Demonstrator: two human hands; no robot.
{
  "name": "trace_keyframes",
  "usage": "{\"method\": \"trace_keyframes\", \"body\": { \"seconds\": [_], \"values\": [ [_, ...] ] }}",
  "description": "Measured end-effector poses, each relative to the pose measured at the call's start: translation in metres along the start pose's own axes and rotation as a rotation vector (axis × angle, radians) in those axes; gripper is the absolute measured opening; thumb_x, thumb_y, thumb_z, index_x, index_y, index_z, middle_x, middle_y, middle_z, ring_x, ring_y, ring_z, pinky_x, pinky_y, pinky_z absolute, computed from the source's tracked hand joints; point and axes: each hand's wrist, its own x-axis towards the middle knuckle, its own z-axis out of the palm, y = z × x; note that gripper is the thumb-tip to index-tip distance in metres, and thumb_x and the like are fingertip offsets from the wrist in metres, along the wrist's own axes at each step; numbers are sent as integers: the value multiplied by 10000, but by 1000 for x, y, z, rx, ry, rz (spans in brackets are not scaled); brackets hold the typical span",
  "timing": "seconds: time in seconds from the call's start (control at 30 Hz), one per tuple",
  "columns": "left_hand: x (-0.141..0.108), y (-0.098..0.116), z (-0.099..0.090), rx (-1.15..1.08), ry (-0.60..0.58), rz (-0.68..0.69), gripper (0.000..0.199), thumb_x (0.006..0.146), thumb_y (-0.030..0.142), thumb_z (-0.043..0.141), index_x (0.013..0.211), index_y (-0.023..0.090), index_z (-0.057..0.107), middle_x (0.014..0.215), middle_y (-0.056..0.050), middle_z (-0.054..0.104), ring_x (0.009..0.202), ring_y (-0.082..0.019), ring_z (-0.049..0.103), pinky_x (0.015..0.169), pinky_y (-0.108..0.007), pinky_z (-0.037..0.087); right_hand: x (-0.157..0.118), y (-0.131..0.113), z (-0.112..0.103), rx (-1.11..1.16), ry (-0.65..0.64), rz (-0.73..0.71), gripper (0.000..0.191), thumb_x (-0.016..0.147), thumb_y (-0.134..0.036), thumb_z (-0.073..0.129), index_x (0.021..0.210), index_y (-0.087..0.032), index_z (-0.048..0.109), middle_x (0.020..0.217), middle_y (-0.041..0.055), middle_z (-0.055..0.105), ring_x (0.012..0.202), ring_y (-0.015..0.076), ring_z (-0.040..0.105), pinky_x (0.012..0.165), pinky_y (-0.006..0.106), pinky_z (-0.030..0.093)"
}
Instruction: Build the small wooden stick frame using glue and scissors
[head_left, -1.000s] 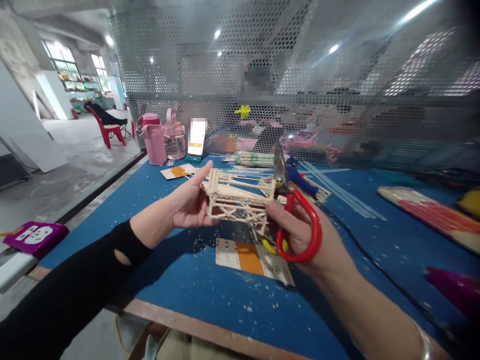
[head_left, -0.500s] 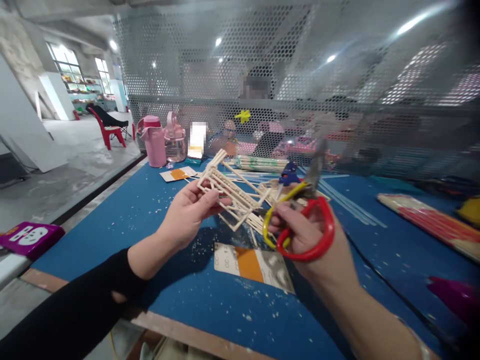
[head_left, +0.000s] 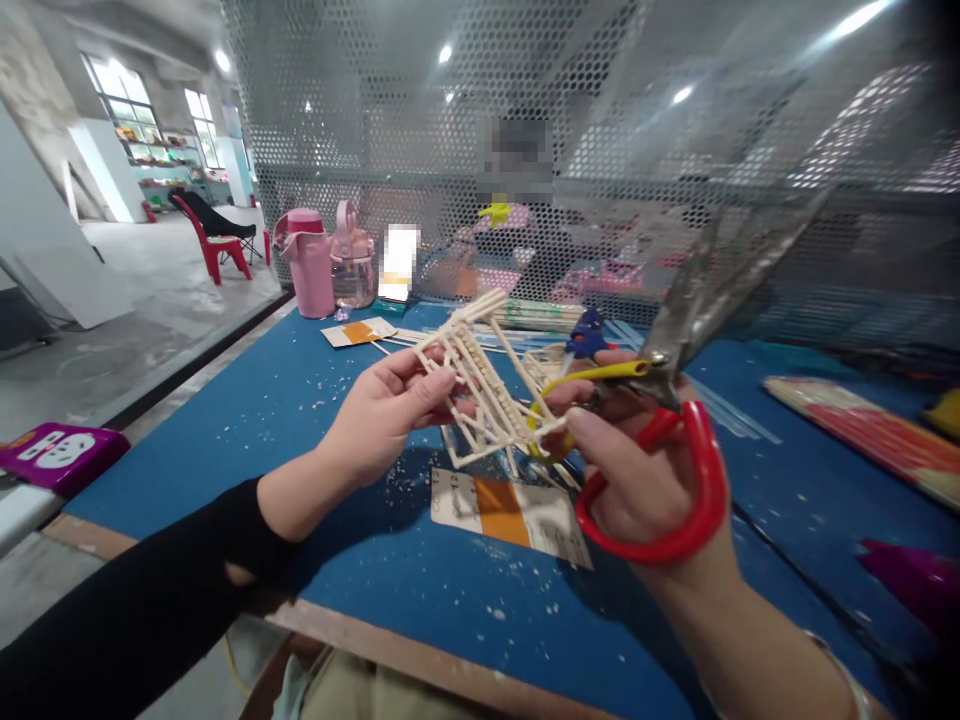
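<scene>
Between my two hands is a small frame of thin wooden sticks (head_left: pixel 487 390), held tilted above the table. My left hand (head_left: pixel 401 405) is closed on its left side, the thumb in front and the fingers behind. Scissors (head_left: pixel 705 480) with one red and one yellow handle hang in my right hand (head_left: pixel 626 460), their metal blades pointing up and away. The thumb and forefinger of that hand also touch a stick at the frame's right end. Beneath the frame lies a white card with an orange band (head_left: pixel 499 508). Loose sticks behind it are partly hidden.
A blue glue gun (head_left: pixel 587 335) stands behind my right hand. Two pink bottles (head_left: pixel 311 275) and a lit phone (head_left: pixel 397 262) stand at the back left. A stick pack (head_left: pixel 847 425) and a black cable (head_left: pixel 795 575) lie right. Perforated metal mesh (head_left: pixel 420 130) closes the back.
The scissors have swung up and right, and their blades now look larger. My right fingers have come to the frame's right end. The frame has shifted slightly right and tilted more.
</scene>
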Motion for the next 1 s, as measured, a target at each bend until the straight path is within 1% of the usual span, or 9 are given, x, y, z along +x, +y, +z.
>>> {"method": "trace_keyframes", "body": {
  "seconds": [0.13, 0.23, 0.33, 0.43, 0.5, 0.63, 0.7, 0.87, 1.0],
  "values": [
    [-2, -3, 1, -21, -19, 3, 201, 704, 229, 774, 876, 162, 695, 768, -43, 725, 670, -133, 690, 677, -238, 534, -4, -3, 7, -119, 9, -16, 410, 686, -291, 728, 1014, -250, 485, 714, -43, 564, 560, 126, 565, 520, 271, 491],
    [-4, -5, 4, 22, -55, 31, 320, 627, 120, 807, 925, 166, 698, 799, -32, 719, 725, -128, 679, 710, -228, 527, -8, 0, 14, -103, 50, 5, 381, 714, -301, 708, 1013, -249, 476, 694, -55, 556, 528, 115, 563, 529, 273, 508],
    [-7, -7, 9, 103, 42, 32, 219, 600, 71, 799, 767, 151, 682, 697, 8, 672, 616, -88, 616, 634, -200, 501, -11, 5, 18, -82, 20, 38, 393, 710, -311, 717, 1007, -251, 468, 684, -57, 568, 526, 121, 575, 532, 279, 518],
    [-7, -6, 9, 182, 118, -8, 145, 630, 115, 784, 629, 144, 641, 613, 17, 637, 538, -72, 557, 562, -192, 454, -13, 7, 20, -97, 14, 42, 397, 711, -318, 721, 1008, -248, 467, 691, -54, 573, 538, 125, 586, 545, 282, 527],
    [-5, -3, 6, 248, 69, -45, 137, 674, 161, 759, 602, 141, 645, 593, 7, 634, 523, -75, 541, 551, -198, 432, -14, 7, 21, -108, 18, 30, 393, 717, -318, 714, 1014, -245, 467, 699, -49, 574, 546, 126, 588, 543, 279, 529],
    [0, 4, -3, 311, -121, -104, 144, 753, 237, 683, 650, 138, 695, 609, -19, 655, 525, -81, 540, 568, -210, 426, -15, 5, 22, -138, 13, 18, 374, 731, -300, 702, 1014, -248, 463, 703, -42, 575, 557, 130, 589, 540, 279, 531],
    [3, 6, -6, 326, -179, -120, 160, 772, 249, 649, 668, 134, 693, 616, -20, 653, 540, -85, 549, 588, -217, 438, -15, 6, 22, -130, 31, 19, 383, 720, -306, 711, 1007, -246, 465, 696, -46, 574, 550, 130, 588, 541, 284, 534],
    [6, 8, -10, 561, -127, 7, 189, 774, 257, 636, 637, 132, 599, 554, 35, 545, 515, -67, 468, 520, -197, 374, -15, 8, 23, -87, 52, 24, 407, 693, -333, 737, 999, -234, 488, 679, -47, 573, 525, 129, 584, 527, 294, 537],
    [8, 7, -18, 710, -160, 55, 266, 792, 348, 618, 626, 142, 587, 541, 32, 529, 503, -73, 449, 502, -212, 354, -15, 10, 23, -79, 50, 39, 392, 698, -337, 734, 994, -234, 499, 670, -44, 568, 518, 130, 577, 518, 298, 537]
  ]
}}
